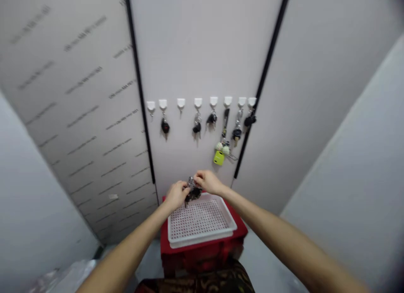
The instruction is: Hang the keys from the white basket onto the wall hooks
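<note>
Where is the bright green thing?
In the head view, the green tag hangs on the wall from the sixth white hook from the left, right of centre, just above the right hand.

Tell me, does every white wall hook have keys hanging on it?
No, two white hooks hang bare, while the other six carry keys.
</note>
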